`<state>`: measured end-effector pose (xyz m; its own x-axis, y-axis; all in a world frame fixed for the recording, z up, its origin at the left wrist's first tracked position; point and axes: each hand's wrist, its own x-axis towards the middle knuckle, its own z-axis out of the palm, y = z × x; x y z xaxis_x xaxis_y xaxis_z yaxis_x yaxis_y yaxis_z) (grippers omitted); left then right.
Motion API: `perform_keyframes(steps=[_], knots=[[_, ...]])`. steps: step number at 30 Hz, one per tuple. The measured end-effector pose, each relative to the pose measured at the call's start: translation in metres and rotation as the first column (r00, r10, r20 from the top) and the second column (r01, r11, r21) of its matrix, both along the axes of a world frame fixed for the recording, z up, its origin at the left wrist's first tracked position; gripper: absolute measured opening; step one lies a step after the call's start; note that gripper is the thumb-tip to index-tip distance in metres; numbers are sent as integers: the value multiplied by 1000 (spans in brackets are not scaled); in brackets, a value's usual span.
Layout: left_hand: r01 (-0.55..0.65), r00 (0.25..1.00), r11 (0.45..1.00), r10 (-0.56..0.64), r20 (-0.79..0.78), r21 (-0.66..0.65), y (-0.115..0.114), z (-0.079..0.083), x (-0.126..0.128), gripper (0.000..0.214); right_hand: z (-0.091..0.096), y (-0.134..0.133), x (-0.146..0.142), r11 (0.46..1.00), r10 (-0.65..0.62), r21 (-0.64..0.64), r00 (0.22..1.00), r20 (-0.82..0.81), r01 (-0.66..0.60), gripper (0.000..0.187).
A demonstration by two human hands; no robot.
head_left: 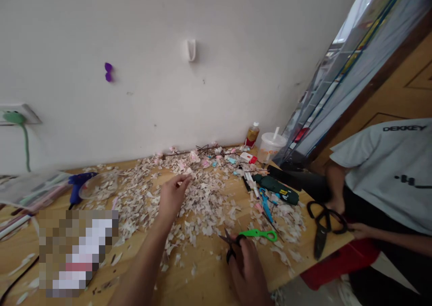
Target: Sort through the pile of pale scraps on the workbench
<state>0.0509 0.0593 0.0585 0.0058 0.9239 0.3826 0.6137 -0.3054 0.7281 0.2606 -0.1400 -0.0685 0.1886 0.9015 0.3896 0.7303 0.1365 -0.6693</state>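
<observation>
My left hand (173, 195) reaches over the heap of pale paper-like scraps (205, 202), thumb and fingers pressed together. Whatever they pinch, if anything, is too small to make out. Held in my right hand (249, 270) near the front of the table is a pair of black-handled scissors (227, 237), its blades slightly apart and pointing up and left. Just beyond that hand lies a bright green-handled tool (259, 234). Pink and white flower-like pieces (194, 156) rest at the back of the heap, close to the wall.
At left are a blue glue gun (78, 189) and a clear bowl (99, 185). Blue scissors (266, 206), a dark green umbrella (276, 189), a lidded cup (271, 146) and a bottle (252, 135) stand or lie at right. Large black scissors (322, 229) are beside another person (391, 175).
</observation>
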Motion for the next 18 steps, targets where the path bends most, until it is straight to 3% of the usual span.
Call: perform_keyframes(steps=[2,5,9,12,15,18], knots=[[25,992,998,-31,120,57,-21,-11,0,26,-3,1,0,1000,-6,3,1000,8,6,36],[45,989,997,-54,139,66,-43,-26,0,25,-10,3,0,999,-42,23,998,42,41,38],[133,973,991,-130,191,-2,-56,-32,1,20,-9,6,-1,997,-59,48,995,84,55,41],[167,938,975,-110,329,-149,-59,-35,5,20,3,8,-3,1000,-14,-3,997,79,14,46],[220,822,920,4,570,-323,-59,-44,7,30,13,9,-5,999,12,-41,994,106,-8,57],[315,647,890,53,761,-330,-57,-53,8,43,15,8,-7,1000,-2,-29,990,143,6,60]])
